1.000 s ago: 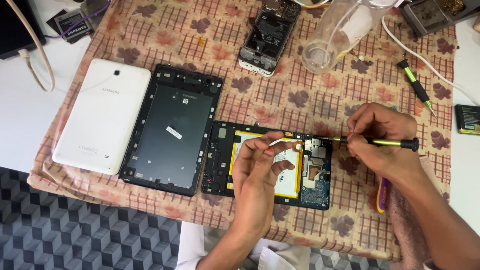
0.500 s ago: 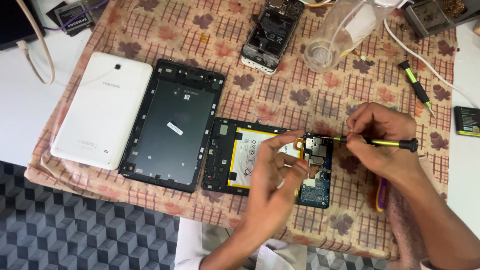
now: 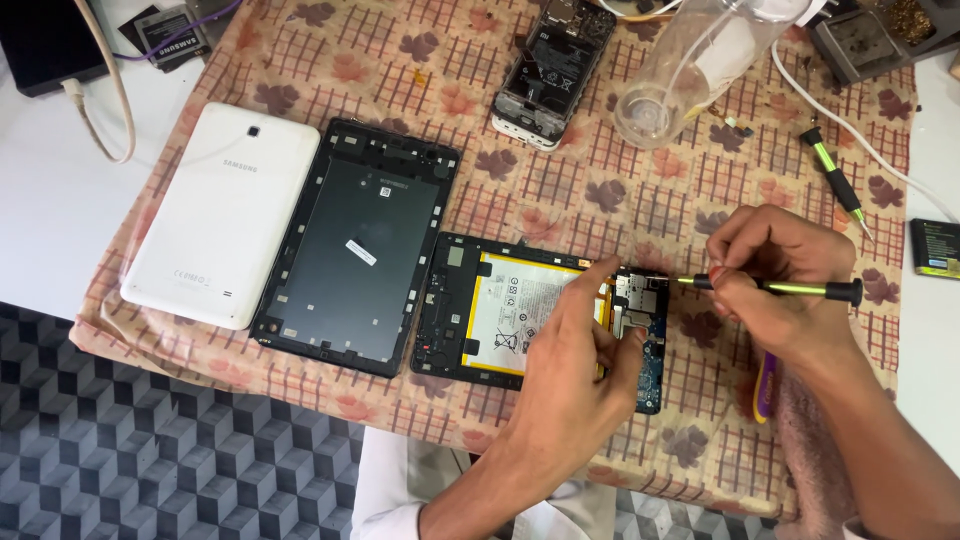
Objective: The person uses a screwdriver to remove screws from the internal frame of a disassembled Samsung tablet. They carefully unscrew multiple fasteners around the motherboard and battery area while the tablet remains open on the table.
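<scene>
patterned cloth (image 3: 300, 60): beige with brown leaves, spread over the white desk (image 3: 50, 190) under the work.
open tablet (image 3: 470, 310): flat on the cloth at centre, back off, white battery (image 3: 510, 310) with yellow edge showing, circuit board (image 3: 640, 310) at its right end.
right hand (image 3: 770, 275): closed around a screwdriver (image 3: 800, 289), green shaft and black end, lying level with its tip at the board's upper edge.
left hand (image 3: 575, 370): resting on the open tablet, index finger stretched toward the board's top, other fingers curled loosely; holds nothing that can be seen.
black frame (image 3: 360, 245): just left of the open tablet.
white cover (image 3: 220, 225): touching the frame's left side.
opened phone (image 3: 555, 65): top of cloth, beside a clear bottle (image 3: 690, 70) on its side.
second screwdriver (image 3: 835, 185): upper right, apart from the hands.
</scene>
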